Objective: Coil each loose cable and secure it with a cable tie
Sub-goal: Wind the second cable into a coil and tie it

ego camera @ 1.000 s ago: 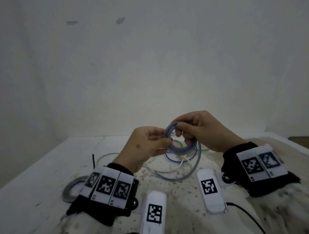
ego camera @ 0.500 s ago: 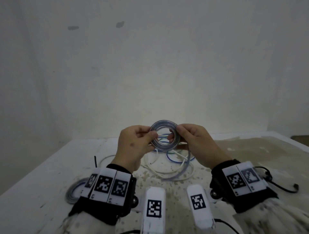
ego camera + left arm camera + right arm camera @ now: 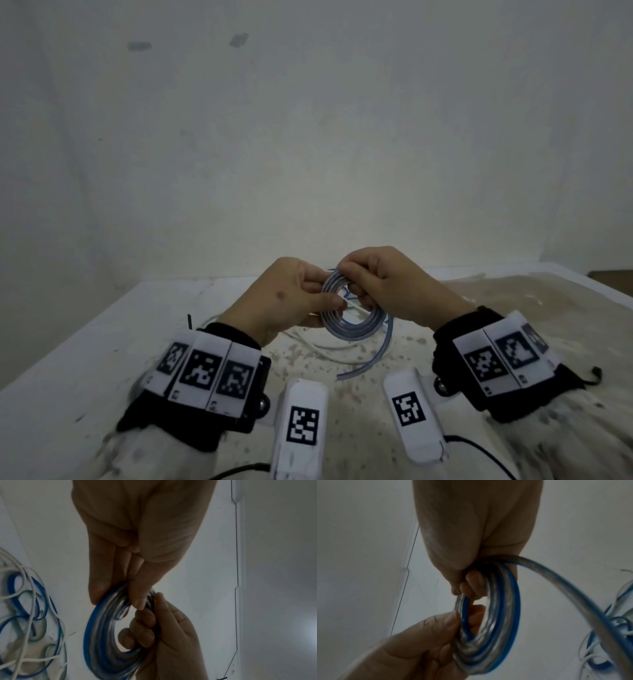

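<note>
Above the tabletop (image 3: 51,394), just in front of the wall, I have both hands raised and brought close together on one coil. My left hand (image 3: 291,301) pinches the blue-and-clear cable coil (image 3: 352,330) at its left side, thumb over the turns and fingers behind. My right hand (image 3: 394,287) grips the top right of the same coil, fingers curled through its centre. The coil hangs tilted between the two hands, clear of the surface. From the right wrist view, a loose tail of the cable (image 3: 565,582) leaves the top of the coil and arcs away toward the pile. On the tabletop below and behind the coil lies a tangle of loose cables (image 3: 29,622), blue loops mixed with thin white strands. A short black strip (image 3: 189,322) stands up near the left wrist; I cannot tell what it is. Marker bands wrap both wrists. The tabletop is speckled and stained on its right half.
</note>
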